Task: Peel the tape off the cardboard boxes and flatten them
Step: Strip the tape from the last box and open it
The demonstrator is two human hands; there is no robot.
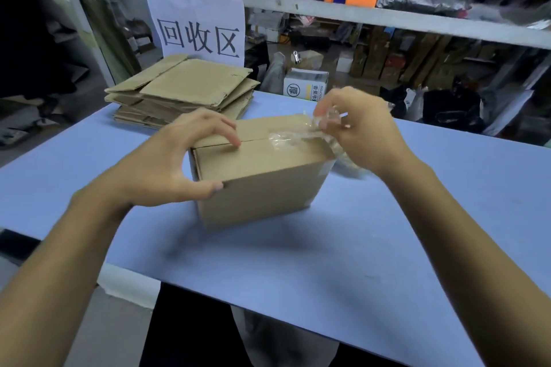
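A brown cardboard box (262, 185) stands closed on the blue table (343, 253) in front of me. My left hand (176, 158) steadies its left end, fingers on the top flap and thumb against the near side. Clear tape (293, 135) runs along the top seam, crumpled and partly lifted at the right end. My right hand (357, 125) pinches that lifted end of tape above the box's right edge. The seam's left half shows bare cardboard.
A stack of flattened cardboard boxes (185, 89) lies at the table's far left, below a white paper sign (196, 27). A small white carton (304, 86) sits beyond the far edge. Cluttered metal shelving (328, 9) runs behind.
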